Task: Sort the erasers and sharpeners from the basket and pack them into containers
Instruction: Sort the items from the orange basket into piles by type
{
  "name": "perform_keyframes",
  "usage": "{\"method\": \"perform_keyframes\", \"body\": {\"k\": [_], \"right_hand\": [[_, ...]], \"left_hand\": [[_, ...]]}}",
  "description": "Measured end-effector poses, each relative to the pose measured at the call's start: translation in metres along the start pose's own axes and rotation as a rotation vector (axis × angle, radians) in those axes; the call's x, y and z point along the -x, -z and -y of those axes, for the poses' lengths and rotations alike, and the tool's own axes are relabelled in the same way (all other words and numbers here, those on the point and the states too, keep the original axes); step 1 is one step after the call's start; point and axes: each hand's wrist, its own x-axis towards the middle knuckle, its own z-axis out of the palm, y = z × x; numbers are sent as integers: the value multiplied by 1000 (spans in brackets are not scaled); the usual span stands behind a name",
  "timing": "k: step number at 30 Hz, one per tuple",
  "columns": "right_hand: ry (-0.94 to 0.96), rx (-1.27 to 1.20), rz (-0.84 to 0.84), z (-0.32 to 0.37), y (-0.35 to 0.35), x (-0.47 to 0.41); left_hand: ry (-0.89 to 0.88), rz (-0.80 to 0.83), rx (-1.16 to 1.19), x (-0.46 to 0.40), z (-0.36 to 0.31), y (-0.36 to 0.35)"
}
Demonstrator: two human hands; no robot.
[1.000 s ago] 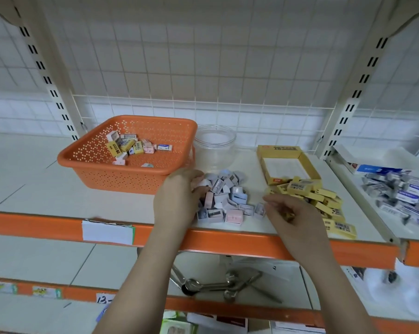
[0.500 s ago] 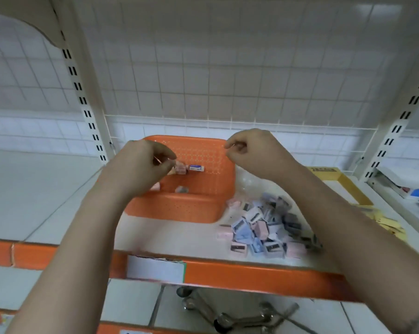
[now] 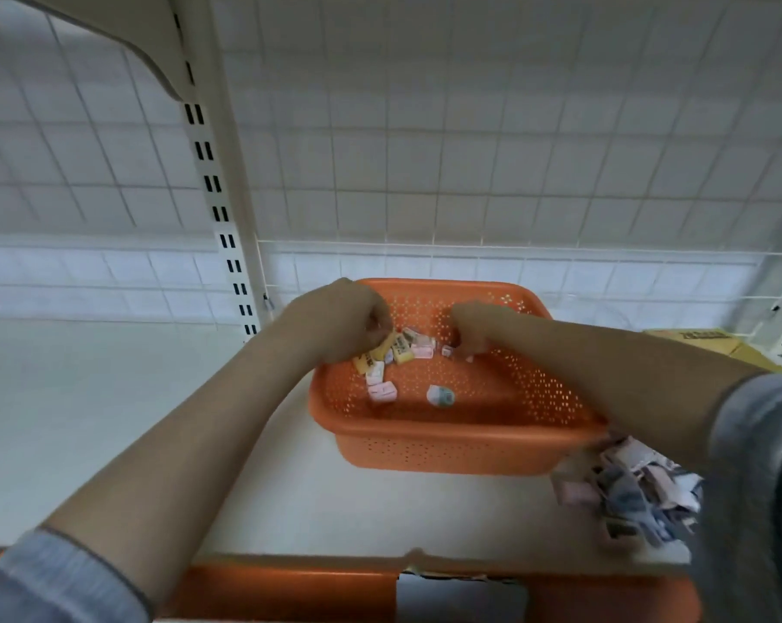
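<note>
Both hands are reached into the orange basket (image 3: 447, 447) – the left hand (image 3: 335, 319) curled onto a yellow eraser (image 3: 371, 358), the right hand (image 3: 474, 328) pinching something unclear – presumably for sorting.

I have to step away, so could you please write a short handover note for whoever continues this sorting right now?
Left hand: inside the orange basket, fingers curled on a yellow eraser.
Right hand: also in the basket, fingers curled at a small piece; blur hides whether it grips.
Done: a pile of sorted sharpeners lies on the shelf right of the basket.
Left: roughly a handful of pieces remain in the basket; the yellow box waits behind the right arm. Packing is unfinished.
</note>
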Motion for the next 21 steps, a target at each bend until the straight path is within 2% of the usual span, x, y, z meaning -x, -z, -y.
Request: {"method": "perform_keyframes", "body": {"k": [3,6,10,14,18,21], "right_hand": [[-89,-65,-2,-13,11,17],[-118,-272,-178,-27,26,55],[-178,-729,-496,-29,28,139],[-183,-1175,-649,-9,10,211],[-248,-1388,-738,5,-18,237],[-273,-1385,-797,9,-25,239]], "left_hand": [[-36,29,1,-23,4,-4],[-85,78,-2,-52,1,-11],[-155,232,-70,-88,-4,-31],[-218,352,-153,-106,-8,-48],[-229,359,-188,-113,-12,-53],[-223,289,-120,-113,-15,-43]]}}
